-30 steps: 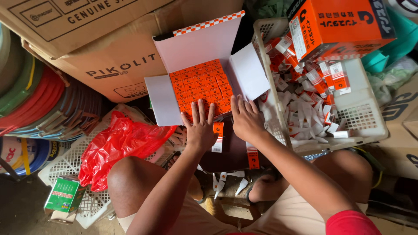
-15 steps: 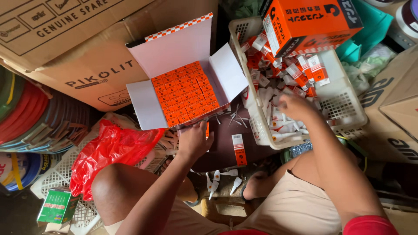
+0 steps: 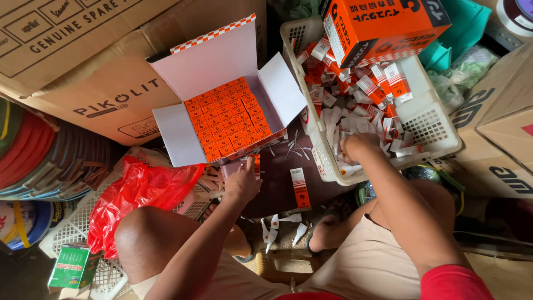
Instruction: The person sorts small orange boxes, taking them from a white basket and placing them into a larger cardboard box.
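Starting at the far left, coiled hoses [image 3: 25,150] in red and brown lie under a big brown carton [image 3: 83,61] with dark print, and a small green packet [image 3: 72,268] sits low beside a crumpled red plastic bag [image 3: 139,191]. Next comes the open white display box [image 3: 222,111] with an orange-checked lid edge; it looks nearly filled with neat rows of small orange cartons [image 3: 230,119], so most of the packing seems done. The left hand [image 3: 242,180] rests just below that box, fingers curled around one small orange carton [image 3: 256,164]. Another orange carton [image 3: 300,188] lies loose nearby. Further right, the right hand [image 3: 361,147] reaches into the white basket [image 3: 430,125], fingers closed over the jumble; I cannot tell what it grips. Many loose orange-and-white cartons [image 3: 383,80] remain there, beneath a large orange box [image 3: 383,28].
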